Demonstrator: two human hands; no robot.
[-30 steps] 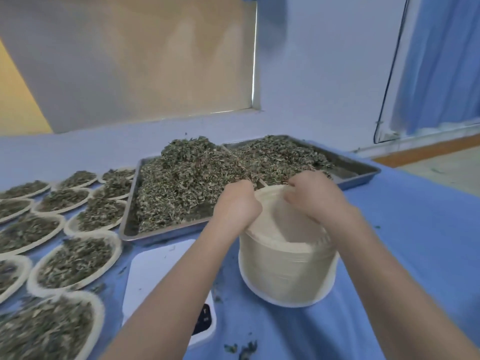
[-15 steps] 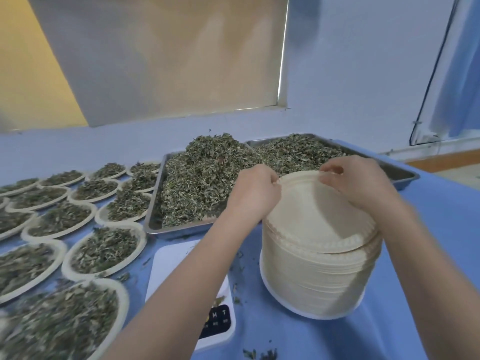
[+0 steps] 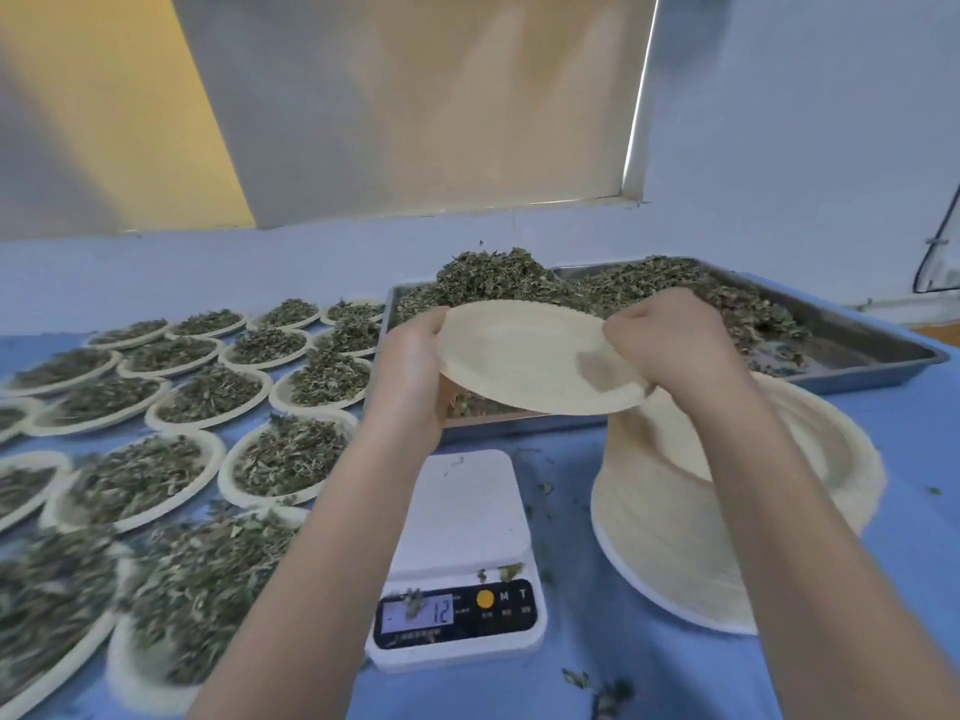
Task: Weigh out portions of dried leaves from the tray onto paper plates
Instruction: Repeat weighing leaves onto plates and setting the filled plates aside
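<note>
A single cream paper plate (image 3: pixel 530 356) hangs in the air above the white digital scale (image 3: pixel 460 517), whose display reads 12. My left hand (image 3: pixel 415 366) grips the plate's left rim and my right hand (image 3: pixel 670 350) pinches its right rim. To the right stands the tall stack of paper plates (image 3: pixel 665 517), partly hidden by my right forearm. Behind the plate lie two metal trays (image 3: pixel 857 356) heaped with dried leaves (image 3: pixel 498 275).
Several paper plates filled with dried leaves (image 3: pixel 285 454) cover the blue table on the left. Loose leaf bits (image 3: pixel 597 688) lie around the scale. A white wall and a window blind stand behind the trays.
Both hands have lifted the top plate off the stack and carried it up and to the left, over the scale. The view has shifted to the left.
</note>
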